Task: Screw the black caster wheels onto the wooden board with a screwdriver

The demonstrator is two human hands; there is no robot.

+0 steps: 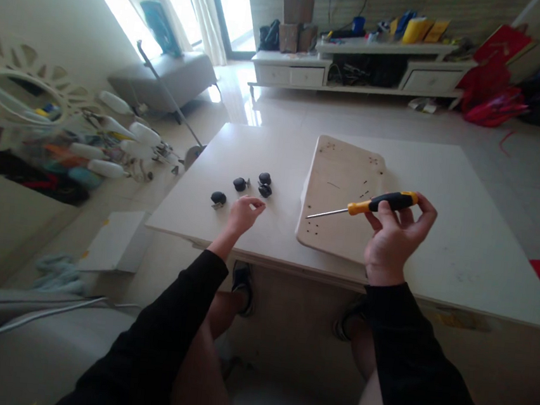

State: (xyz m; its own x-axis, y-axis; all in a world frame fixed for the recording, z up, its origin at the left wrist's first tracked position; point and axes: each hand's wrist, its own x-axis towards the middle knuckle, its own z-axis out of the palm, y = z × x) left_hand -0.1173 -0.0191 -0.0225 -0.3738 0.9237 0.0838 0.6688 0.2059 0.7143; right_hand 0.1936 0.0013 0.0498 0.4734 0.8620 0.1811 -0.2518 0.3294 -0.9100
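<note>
Gripping the screwdriver (384, 202) in the right hand (393, 240), fingers and thumb around the black and yellow handle! Aiming the shaft leftward from the palm, and bringing the tip to the near left corner of the board (345, 165), right by a cluster of small dark holes (313, 228). Can't tell from here whether touching or hovering just above.

Lying flat, the same board, beneath the tool and reaching left of the right hand, then well beyond it.

Over now to the left hand (247, 213), curled loosely, with thumb and forefinger close together. Can't tell whether pinching anything small. Just beyond those knuckles and off to their left, four black casters (240, 184), with two bunched together.

Between the left hand and the board, a strip of bare white table (468, 228). Wider room to the right of the right hand, running out to the slanting right edge. Crossing the near edge at both wrists. Past the far edge, well beyond both hands, across the floor (288, 112), a low cabinet (434, 81).
</note>
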